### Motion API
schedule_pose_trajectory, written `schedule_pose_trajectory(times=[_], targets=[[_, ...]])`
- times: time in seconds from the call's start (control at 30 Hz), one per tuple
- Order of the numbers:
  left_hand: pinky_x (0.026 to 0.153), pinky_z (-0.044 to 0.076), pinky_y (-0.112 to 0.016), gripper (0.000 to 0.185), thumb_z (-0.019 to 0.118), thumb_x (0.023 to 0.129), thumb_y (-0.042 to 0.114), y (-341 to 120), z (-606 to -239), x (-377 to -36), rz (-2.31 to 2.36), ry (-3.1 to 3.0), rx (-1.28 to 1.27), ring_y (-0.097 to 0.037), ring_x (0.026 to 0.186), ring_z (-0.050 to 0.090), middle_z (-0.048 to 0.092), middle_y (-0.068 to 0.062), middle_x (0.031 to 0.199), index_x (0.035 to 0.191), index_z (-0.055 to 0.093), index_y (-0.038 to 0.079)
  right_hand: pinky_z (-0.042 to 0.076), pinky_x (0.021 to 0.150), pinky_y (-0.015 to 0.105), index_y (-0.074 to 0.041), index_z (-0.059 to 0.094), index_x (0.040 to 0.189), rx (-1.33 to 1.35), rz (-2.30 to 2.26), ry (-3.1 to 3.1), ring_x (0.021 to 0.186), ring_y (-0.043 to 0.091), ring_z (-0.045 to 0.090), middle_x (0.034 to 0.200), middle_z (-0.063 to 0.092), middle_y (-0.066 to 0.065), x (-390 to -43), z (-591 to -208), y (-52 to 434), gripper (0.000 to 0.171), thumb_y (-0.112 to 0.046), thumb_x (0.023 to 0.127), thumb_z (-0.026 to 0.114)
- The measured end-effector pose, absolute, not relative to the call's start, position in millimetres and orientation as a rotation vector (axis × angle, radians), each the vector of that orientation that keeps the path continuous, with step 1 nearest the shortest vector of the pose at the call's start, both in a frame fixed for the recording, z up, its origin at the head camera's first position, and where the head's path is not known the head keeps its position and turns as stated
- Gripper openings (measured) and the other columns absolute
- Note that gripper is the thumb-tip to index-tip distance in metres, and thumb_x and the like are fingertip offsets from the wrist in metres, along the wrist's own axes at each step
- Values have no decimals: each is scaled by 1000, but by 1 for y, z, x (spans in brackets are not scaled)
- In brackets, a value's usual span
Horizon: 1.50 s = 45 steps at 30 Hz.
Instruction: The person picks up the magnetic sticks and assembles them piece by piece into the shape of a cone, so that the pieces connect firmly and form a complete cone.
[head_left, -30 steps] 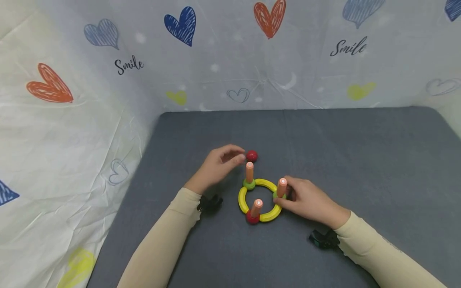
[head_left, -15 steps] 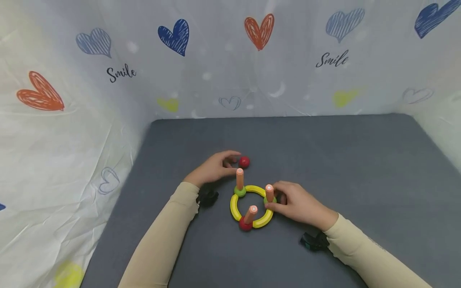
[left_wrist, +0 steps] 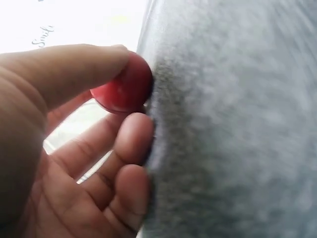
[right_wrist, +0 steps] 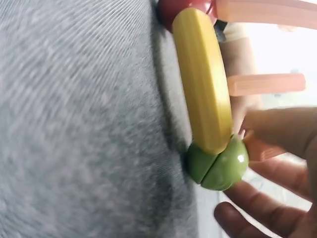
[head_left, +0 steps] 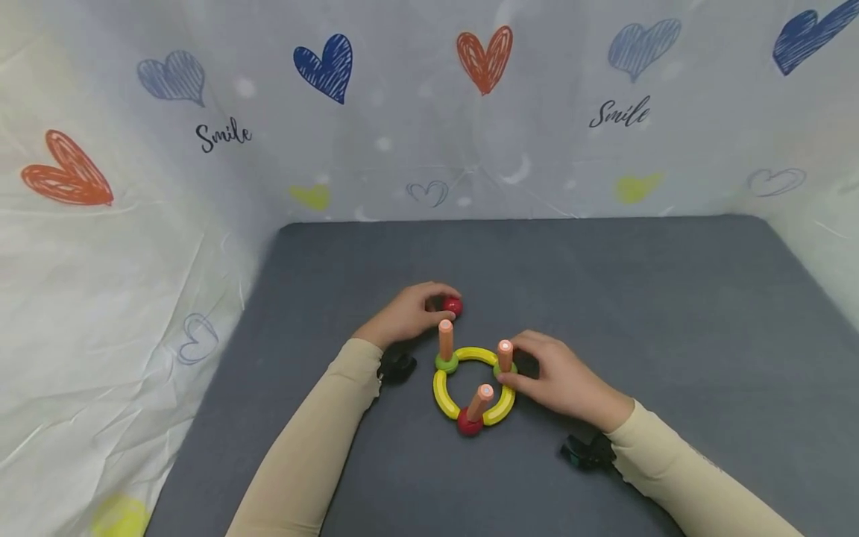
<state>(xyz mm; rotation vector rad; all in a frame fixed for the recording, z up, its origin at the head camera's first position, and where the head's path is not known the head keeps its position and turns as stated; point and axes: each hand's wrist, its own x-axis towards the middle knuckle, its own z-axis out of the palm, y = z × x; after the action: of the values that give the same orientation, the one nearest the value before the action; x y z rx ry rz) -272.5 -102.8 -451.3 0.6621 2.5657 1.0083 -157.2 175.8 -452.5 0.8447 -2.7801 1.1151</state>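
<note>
In the head view my left hand (head_left: pixel 406 313) pinches a shiny red ball (head_left: pixel 452 306) between thumb and fingers, just behind a ring toy. The left wrist view shows the thumb lying over this ball (left_wrist: pixel 126 87), low at the grey surface. Curved yellow pieces (head_left: pixel 441 394) joined by balls form the ring, and an orange peg stands up from each joint. My right hand (head_left: pixel 567 377) grips the right-hand joint, a green ball (right_wrist: pixel 223 166) with its peg (head_left: pixel 505 352), from the right side. Another green ball (head_left: pixel 446 363) and a red ball (head_left: pixel 470 423) make the other joints.
A grey cloth-covered table (head_left: pixel 604 298) lies under everything. White fabric with printed hearts (head_left: pixel 483 60) hangs behind it and along the left. Each wrist carries a black camera (head_left: pixel 587 451).
My left hand has closed its fingers and thumb round the loose red ball. My right hand keeps its hold on the ring. The head view has shifted, so the whole scene sits slightly differently.
</note>
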Motion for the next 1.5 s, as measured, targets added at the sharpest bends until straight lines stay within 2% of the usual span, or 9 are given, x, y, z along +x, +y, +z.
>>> schedule_pose_trajectory(times=[0.13,0.47,0.8,0.9,1.0,1.23,1.4,1.47,1.5], targets=[[83,52,-35,39,74,100,28,-101,-443,-270,1014,2556,677,-20,95,60,66,-2,131,138,68,21,54,95,44,-19,73,113,840,1212,-2711,106,9,64,108,68,-16,-153,-447,177,24,-23,92,84],[73,57,-38,40,75,99,29,-104,-397,-248,1198,2554,764,-20,96,63,67,2,119,138,68,19,56,90,41,-14,75,111,890,1351,-2612,100,7,64,105,69,-14,-152,-438,177,19,-12,93,81],[72,57,-31,36,77,99,21,-83,-358,-207,1246,2472,1174,-8,99,62,68,10,116,134,70,18,57,88,43,-13,76,113,937,1338,-2609,101,8,65,108,71,-12,-154,-435,178,18,-13,95,79],[77,57,-28,35,78,98,21,-75,-355,-199,1188,2443,1275,-4,103,61,68,12,116,132,71,17,57,89,42,-14,75,111,953,1342,-2604,102,7,65,108,70,-12,-154,-436,179,16,-13,96,78],[94,52,-30,35,79,97,22,-69,-356,-195,1120,2462,1325,-2,108,61,71,11,120,130,72,17,58,90,42,-14,74,110,963,1361,-2602,103,7,66,108,70,-12,-154,-436,179,14,-11,97,78],[108,45,-36,43,80,97,25,-67,-355,-194,1009,2454,1301,-4,119,61,70,7,133,138,69,18,58,89,40,-15,74,112,967,1388,-2583,101,8,67,106,69,-12,-155,-437,180,15,-9,97,76],[85,56,-31,62,82,94,32,-79,-346,-197,918,2480,1120,-7,85,65,63,4,141,150,58,19,58,88,39,-17,75,111,943,1376,-2596,100,7,67,105,69,-13,-155,-437,180,14,-13,97,77],[84,57,-34,61,82,94,33,-86,-344,-199,857,2506,1039,-11,85,65,62,4,140,149,59,18,58,87,39,-15,75,110,935,1375,-2600,98,7,66,103,69,-13,-155,-437,180,13,-14,97,78],[89,57,-35,59,82,94,33,-90,-343,-201,823,2523,1007,-12,94,66,63,4,138,146,61,18,58,87,38,-15,75,109,931,1375,-2601,98,7,66,103,69,-14,-155,-437,179,12,-15,97,78]])
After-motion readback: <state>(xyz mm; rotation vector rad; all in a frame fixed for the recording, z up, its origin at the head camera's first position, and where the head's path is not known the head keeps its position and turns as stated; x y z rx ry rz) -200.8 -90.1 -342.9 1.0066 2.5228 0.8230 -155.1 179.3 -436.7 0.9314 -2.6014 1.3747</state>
